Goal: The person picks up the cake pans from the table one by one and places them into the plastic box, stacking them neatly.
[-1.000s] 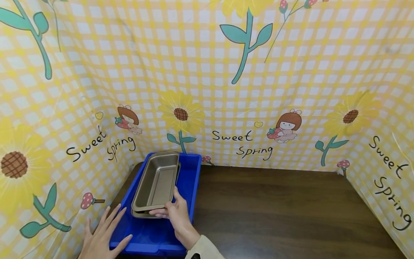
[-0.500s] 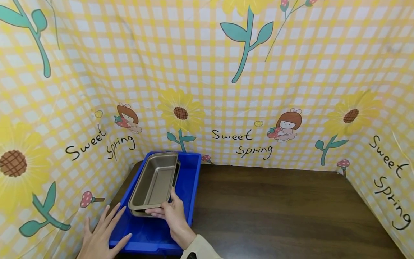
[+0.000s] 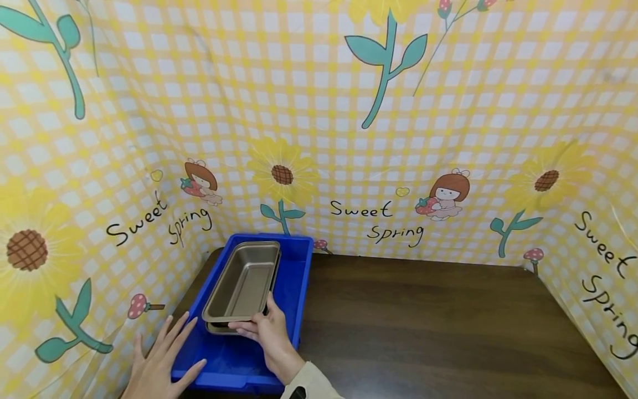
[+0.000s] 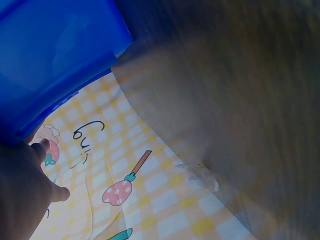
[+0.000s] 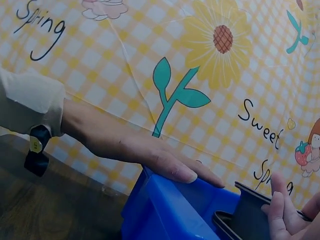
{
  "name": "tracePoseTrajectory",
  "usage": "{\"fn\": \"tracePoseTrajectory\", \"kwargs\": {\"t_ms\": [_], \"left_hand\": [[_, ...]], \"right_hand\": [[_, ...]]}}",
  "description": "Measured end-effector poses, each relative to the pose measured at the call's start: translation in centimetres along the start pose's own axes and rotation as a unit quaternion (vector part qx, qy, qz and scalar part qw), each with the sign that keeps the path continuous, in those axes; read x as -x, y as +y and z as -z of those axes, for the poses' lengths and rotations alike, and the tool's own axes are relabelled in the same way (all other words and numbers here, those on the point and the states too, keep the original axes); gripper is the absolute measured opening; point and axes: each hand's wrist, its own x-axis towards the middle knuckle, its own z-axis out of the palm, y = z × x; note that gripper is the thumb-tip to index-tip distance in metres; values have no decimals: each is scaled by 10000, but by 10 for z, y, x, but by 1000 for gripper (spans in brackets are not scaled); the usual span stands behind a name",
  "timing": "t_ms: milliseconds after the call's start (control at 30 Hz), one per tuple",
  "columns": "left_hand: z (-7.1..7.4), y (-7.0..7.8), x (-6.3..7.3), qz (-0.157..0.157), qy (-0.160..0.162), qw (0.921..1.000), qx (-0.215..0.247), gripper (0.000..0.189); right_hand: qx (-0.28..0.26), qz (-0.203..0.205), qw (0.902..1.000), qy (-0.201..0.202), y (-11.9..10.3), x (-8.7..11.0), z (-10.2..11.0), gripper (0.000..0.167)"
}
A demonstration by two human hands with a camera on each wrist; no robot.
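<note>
My right hand (image 3: 273, 335) grips the near right corner of a bronze-coloured metal loaf pan (image 3: 244, 282), thumb on top and fingers under the rim. Beneath it, the rim of a second loaf pan (image 3: 219, 329) shows along the near and right sides. Both pans are within a blue plastic bin (image 3: 298, 277). My left hand (image 3: 157, 363) rests on the bin's left wall with its fingers spread. In the right wrist view, the fingers of the right hand (image 5: 290, 215) are at the dark side of a pan, and the left hand (image 5: 155, 152) lies over the bin's edge.
The bin stands at the left of a dark wood-grain table (image 3: 423, 316). A yellow checked cloth (image 3: 369, 166) printed with flowers hangs behind and along both sides, close to the bin's far and left walls.
The upper loaf pan first shifts slightly left over the lower one, then its far end comes down and nearer. My right hand moves with it; the left hand stays on the bin.
</note>
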Motion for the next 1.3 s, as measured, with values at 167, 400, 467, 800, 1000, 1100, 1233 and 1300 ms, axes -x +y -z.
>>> {"fn": "tracePoseTrajectory", "kwargs": {"t_ms": [167,400,467,800,1000,1100,1233,1300], "left_hand": [[1,1,0,38,-42,10000,45,92],[0,1,0,5,-29,10000,63,91],[0,1,-1,17,-49,10000,59,92],[1,1,-1,18,-38,10000,77,90],[1,2,0,22,-57,10000,65,91],[1,2,0,43,-91,9999,48,91],[1,2,0,82,-125,9999,46,91],[2,2,0,98,-142,9998,41,91]], "right_hand": [[-90,19,10000,-31,2,0,3,75],[64,-76,9999,40,2,1,3,77],[135,-117,9998,18,1,1,3,78],[492,-407,9974,-328,5,2,12,78],[466,-484,9970,-384,4,6,11,85],[457,-574,9965,-393,0,9,10,88],[478,-717,9953,-438,-6,12,9,91],[462,-778,9948,-468,-8,13,10,92]]}}
